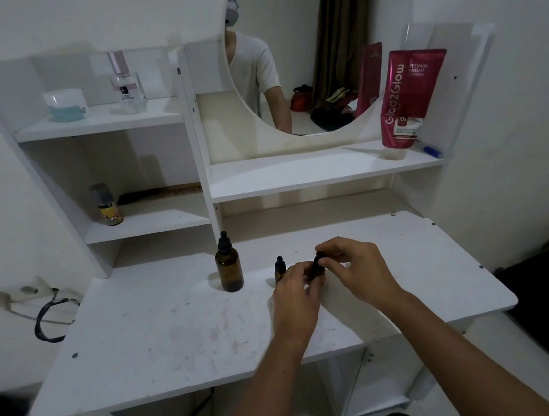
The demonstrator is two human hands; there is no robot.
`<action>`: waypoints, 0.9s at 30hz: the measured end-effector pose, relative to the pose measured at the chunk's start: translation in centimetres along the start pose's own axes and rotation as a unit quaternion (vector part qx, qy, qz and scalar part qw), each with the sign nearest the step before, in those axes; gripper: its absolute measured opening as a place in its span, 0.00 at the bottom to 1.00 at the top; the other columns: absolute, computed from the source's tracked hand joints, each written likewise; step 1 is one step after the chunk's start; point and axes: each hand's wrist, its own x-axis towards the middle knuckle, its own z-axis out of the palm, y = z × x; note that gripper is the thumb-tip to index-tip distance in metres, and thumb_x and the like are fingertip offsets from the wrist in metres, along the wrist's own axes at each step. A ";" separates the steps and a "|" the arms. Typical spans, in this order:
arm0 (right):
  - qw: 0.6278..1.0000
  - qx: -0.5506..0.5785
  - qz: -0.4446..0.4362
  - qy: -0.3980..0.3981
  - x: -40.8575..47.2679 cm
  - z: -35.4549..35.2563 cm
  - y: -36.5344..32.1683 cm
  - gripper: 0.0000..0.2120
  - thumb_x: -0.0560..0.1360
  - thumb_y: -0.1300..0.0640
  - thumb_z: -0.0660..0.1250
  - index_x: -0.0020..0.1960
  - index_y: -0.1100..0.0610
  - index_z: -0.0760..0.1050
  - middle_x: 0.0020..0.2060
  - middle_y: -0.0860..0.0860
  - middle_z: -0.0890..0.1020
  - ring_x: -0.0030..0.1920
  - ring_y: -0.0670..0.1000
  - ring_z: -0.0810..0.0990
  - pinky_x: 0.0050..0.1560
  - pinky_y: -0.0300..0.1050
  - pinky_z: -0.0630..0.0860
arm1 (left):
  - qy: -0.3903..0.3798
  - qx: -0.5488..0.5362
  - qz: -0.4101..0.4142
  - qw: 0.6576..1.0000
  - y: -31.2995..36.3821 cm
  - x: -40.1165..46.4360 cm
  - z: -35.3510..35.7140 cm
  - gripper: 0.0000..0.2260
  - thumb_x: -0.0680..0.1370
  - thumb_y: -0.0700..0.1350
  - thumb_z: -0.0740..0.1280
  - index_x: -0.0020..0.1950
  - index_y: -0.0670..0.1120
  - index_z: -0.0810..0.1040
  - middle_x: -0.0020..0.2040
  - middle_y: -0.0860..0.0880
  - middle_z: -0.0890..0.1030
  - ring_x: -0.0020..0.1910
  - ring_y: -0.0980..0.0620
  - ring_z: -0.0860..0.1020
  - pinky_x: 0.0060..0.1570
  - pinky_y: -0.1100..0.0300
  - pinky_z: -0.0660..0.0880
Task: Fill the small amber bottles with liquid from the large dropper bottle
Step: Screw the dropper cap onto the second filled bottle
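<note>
1. A white vanity desk [165, 338] fills the view, with shelves and a round mirror [316, 34] behind its work surface.
2. The large amber dropper bottle [229, 266] stands upright on the desk, left of the hands and apart from them, its black dropper cap on.
3. A small amber bottle [279, 270] with a black dropper cap stands upright just behind the left hand [295, 290]; the hand covers its lower part.
4. A second small amber bottle [317, 269] sits between the two hands. The left hand's curled fingers wrap its body from the left side.
5. The right hand [354, 267] reaches in from the right, thumb and fingertips pinched narrowly on that bottle's black cap at the top.
6. Whether the cap is loose or tight on the bottle cannot be told, as the fingers hide the neck.
7. On the upper left shelf stand a pale jar [65, 104] with a blue-green lower part and a clear perfume bottle [128, 87] with a pinkish cap.
8. On the lower left shelf stands a little bottle with a yellow label [108, 206], and a comb [163, 194] lies behind it.
9. A red tube [407, 99] printed "Glad2Glow" stands cap-down on the right shelf, leaning against the back panel beside the mirror.
10. A wall socket with a dark cable [47, 316] sits to the left of the desk.
</note>
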 end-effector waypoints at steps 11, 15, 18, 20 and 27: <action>0.998 -0.031 -0.057 -0.012 0.2 -0.3 0.3 0.13 0.75 0.64 0.76 0.57 0.52 0.84 0.47 0.45 0.85 0.46 0.43 0.84 0.49 0.36 0.81 | 0.003 0.001 -0.009 1.000 0.3 0.1 -0.1 0.11 0.81 0.49 0.70 0.62 0.52 0.80 0.57 0.56 0.83 0.56 0.59 0.81 0.58 0.66 0.76; 0.997 -0.044 -0.065 0.006 0.1 -0.2 0.3 0.12 0.75 0.59 0.77 0.58 0.51 0.83 0.47 0.45 0.81 0.46 0.45 0.82 0.49 0.34 0.78 | 0.003 -0.002 -0.006 1.000 0.0 0.2 0.1 0.10 0.80 0.48 0.70 0.61 0.53 0.80 0.55 0.58 0.83 0.54 0.60 0.81 0.58 0.61 0.79; 0.998 -0.018 -0.064 -0.001 0.0 -0.1 0.4 0.14 0.77 0.65 0.73 0.60 0.53 0.83 0.52 0.45 0.85 0.52 0.41 0.84 0.55 0.33 0.79 | 0.003 0.002 -0.008 1.000 0.1 0.2 0.1 0.10 0.80 0.48 0.70 0.62 0.53 0.80 0.56 0.58 0.83 0.55 0.60 0.81 0.57 0.69 0.76; 0.998 -0.009 -0.054 -0.011 0.1 0.1 0.4 0.14 0.77 0.67 0.73 0.59 0.54 0.84 0.51 0.45 0.86 0.52 0.39 0.84 0.56 0.34 0.80 | 0.002 0.003 -0.011 1.000 0.2 0.2 0.0 0.10 0.80 0.47 0.70 0.61 0.53 0.80 0.56 0.58 0.83 0.54 0.61 0.80 0.52 0.76 0.71; 0.998 -0.016 -0.053 0.000 0.3 -0.1 0.3 0.13 0.77 0.61 0.75 0.60 0.52 0.82 0.50 0.44 0.83 0.51 0.43 0.83 0.53 0.32 0.78 | 0.002 -0.012 -0.004 1.000 0.0 0.2 0.1 0.10 0.80 0.44 0.70 0.61 0.52 0.80 0.55 0.58 0.83 0.55 0.60 0.81 0.59 0.64 0.78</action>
